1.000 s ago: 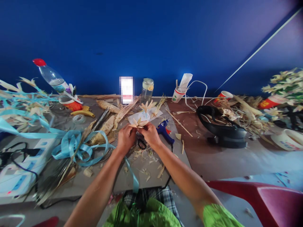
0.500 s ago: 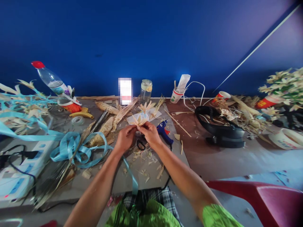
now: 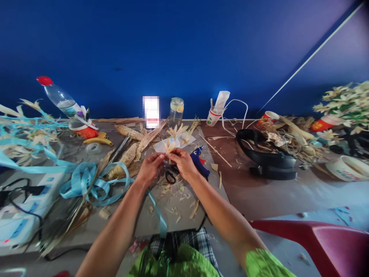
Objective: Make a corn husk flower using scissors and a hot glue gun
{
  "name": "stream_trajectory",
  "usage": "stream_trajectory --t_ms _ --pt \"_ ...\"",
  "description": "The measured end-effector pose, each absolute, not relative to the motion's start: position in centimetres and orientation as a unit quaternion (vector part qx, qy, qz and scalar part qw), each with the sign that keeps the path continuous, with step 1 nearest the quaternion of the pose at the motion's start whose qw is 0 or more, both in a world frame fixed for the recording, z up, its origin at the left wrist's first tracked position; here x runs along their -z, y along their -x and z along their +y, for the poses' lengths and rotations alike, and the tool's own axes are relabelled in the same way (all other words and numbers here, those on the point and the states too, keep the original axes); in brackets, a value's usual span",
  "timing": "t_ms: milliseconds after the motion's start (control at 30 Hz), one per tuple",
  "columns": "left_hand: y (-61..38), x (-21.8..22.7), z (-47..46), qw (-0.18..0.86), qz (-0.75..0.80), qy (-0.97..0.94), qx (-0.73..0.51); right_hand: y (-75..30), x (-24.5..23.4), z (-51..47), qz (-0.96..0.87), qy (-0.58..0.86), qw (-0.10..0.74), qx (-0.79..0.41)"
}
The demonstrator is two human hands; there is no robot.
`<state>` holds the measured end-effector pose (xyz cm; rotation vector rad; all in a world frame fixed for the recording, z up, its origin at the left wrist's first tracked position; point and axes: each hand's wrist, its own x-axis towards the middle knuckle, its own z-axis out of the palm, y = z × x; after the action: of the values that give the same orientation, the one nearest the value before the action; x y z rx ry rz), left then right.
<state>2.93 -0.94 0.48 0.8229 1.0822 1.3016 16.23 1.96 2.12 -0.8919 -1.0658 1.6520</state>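
Note:
Between my two hands is a small corn husk flower (image 3: 169, 146) with pale pointed petals. My left hand (image 3: 152, 166) pinches it low on its left side, fingers closed. On the right, my right hand (image 3: 182, 163) grips its base between thumb and fingers. Just beyond lies another husk flower (image 3: 176, 131) on white paper (image 3: 159, 145). A blue glue gun (image 3: 198, 163) rests right beside my right hand. Below the hands shows the black handle of what look like scissors (image 3: 170, 177), the rest hidden. Husk scraps (image 3: 175, 190) litter the tabletop there.
Left are light-blue ribbon (image 3: 83, 181), corn cobs (image 3: 123, 163), a power strip (image 3: 25, 219) and a tilted bottle (image 3: 62, 98). A jar (image 3: 176, 111) and paper cup (image 3: 213, 117) stand at the back. Right are a black strap-like object (image 3: 271, 165), a tape roll (image 3: 350, 169) and a red chair (image 3: 323, 238).
Both hands stay on the husk flower, which now stands a little more upright. My left fingers have shifted slightly at its base. The whole view has moved a few pixels.

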Motion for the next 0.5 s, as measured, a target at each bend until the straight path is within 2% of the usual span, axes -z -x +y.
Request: stream_trajectory --t_ms 167,367,500 --pt "-2.94 -0.67 -0.99 0.627 0.422 -0.322 -0.571 -15.92 -1.90 1.74 -0.446 0.378 0.471 -0.660" --pt "-3.02 -0.50 -1.12 0.588 0.457 -0.373 -0.553 -15.86 -1.86 1.81 -0.478 0.411 0.486 -0.606" --pt "-3.00 -0.35 -1.12 0.593 0.447 -0.356 -0.568 -15.86 -2.01 1.75 -0.466 0.407 0.477 -0.624"
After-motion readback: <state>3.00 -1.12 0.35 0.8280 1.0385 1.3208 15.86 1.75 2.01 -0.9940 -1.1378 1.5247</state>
